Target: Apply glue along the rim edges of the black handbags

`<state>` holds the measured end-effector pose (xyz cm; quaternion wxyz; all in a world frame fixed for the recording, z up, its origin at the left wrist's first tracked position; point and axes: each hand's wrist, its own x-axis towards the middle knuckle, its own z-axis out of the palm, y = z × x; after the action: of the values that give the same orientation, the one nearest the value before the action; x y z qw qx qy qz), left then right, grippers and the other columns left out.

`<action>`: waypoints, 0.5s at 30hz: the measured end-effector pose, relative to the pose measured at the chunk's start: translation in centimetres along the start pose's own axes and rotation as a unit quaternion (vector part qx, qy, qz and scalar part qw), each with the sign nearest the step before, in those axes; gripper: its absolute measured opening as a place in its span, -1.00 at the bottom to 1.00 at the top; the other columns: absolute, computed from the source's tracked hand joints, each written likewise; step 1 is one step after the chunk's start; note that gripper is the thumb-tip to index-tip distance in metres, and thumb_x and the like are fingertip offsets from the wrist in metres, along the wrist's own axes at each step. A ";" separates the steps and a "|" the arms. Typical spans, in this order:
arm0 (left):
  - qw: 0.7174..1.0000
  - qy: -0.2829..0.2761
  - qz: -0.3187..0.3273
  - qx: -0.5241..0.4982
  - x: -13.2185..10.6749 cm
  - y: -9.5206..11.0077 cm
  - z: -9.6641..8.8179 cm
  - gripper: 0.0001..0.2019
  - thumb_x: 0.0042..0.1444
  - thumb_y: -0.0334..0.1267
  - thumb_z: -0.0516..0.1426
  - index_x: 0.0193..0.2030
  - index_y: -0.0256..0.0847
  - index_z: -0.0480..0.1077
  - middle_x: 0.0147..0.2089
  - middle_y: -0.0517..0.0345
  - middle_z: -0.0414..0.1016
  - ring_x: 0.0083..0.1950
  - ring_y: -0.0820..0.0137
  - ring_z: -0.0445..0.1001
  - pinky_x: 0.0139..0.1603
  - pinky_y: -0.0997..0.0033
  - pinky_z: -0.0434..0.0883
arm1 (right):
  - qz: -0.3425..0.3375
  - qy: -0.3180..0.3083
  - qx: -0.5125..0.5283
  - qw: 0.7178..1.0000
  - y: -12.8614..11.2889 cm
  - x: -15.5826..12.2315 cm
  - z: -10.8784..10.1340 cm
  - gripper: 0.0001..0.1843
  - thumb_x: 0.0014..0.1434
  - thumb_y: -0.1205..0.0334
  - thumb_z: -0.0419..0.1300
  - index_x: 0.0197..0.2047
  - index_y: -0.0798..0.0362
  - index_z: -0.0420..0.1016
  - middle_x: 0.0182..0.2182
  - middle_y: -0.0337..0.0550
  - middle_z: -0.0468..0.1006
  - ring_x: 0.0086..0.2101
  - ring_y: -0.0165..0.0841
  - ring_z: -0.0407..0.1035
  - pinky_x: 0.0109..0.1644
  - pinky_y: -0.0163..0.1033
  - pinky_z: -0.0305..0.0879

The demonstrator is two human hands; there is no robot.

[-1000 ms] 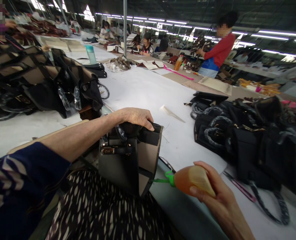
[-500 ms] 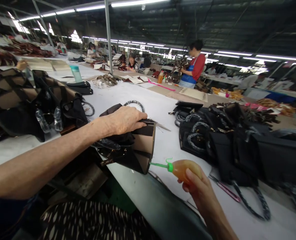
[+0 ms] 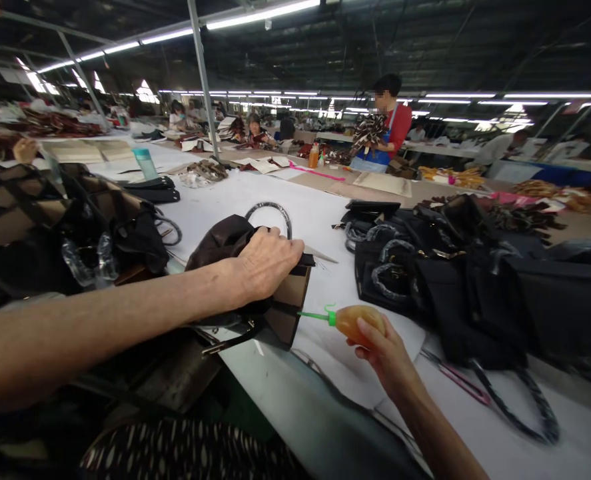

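My left hand [image 3: 271, 261] is closed on the top edge of a black and tan handbag [image 3: 281, 319] that lies at the table's front edge. A plastic-wrapped handle [image 3: 270, 205] arches up behind that hand. My right hand [image 3: 382, 347] grips a squeeze bottle [image 3: 359, 323] of amber liquid with a green nozzle. The thin nozzle tip points left and meets or nearly meets the bag's right edge; I cannot tell whether it touches. A pointed metal blade [image 3: 321, 255] shows just beyond my left fingers.
Black handbags [image 3: 440, 293] are heaped on the right and more bags [image 3: 35, 220] on the left. A pink-handled tool [image 3: 462, 381] lies at right. A teal cup [image 3: 145, 163] stands at the back left. Across the table a person in a red top [image 3: 399, 127] holds dark strips.
The bottle in my right hand has shifted slightly left and up along the bag's edge. My left hand has moved a little right, and the bag's dark body bulges more behind it.
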<state>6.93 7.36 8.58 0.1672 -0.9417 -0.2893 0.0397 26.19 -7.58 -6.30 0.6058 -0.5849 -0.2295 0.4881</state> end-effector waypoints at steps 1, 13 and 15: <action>1.000 -0.013 0.012 0.003 0.3 0.0 -0.2 -0.71 -0.05 -0.52 0.10 -0.14 -0.27 0.29 -0.24 -0.06 0.50 -0.16 0.16 0.40 -0.23 0.25 0.28 | -0.002 -0.001 -0.006 1.000 0.1 0.0 -0.1 -0.57 0.04 0.04 0.29 -0.08 0.04 0.29 -0.30 -0.12 0.52 -0.46 -0.33 0.36 -0.51 -0.33 0.13; 0.998 0.026 0.019 0.047 0.9 1.1 1.9 -0.82 0.08 -0.38 0.08 -0.14 -0.28 0.28 -0.25 -0.10 0.48 -0.18 0.11 0.38 -0.28 0.23 0.28 | -0.058 0.003 -0.097 0.994 0.5 0.4 -0.4 -0.49 0.05 0.02 0.28 -0.01 0.05 0.24 -0.34 -0.15 0.47 -0.47 -0.30 0.34 -0.52 -0.28 0.19; 0.999 0.010 0.020 0.048 0.9 1.5 1.6 -0.81 0.08 -0.37 0.09 -0.13 -0.28 0.28 -0.23 -0.11 0.48 -0.17 0.12 0.38 -0.27 0.23 0.29 | -0.065 0.006 -0.104 0.992 0.6 0.4 -0.3 -0.48 0.05 0.01 0.27 -0.01 0.04 0.23 -0.35 -0.16 0.45 -0.47 -0.31 0.32 -0.52 -0.28 0.21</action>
<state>8.17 7.19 6.59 0.2141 -0.9385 -0.2666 0.0478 26.43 -7.50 -6.99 0.5733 -0.6314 -0.3128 0.4181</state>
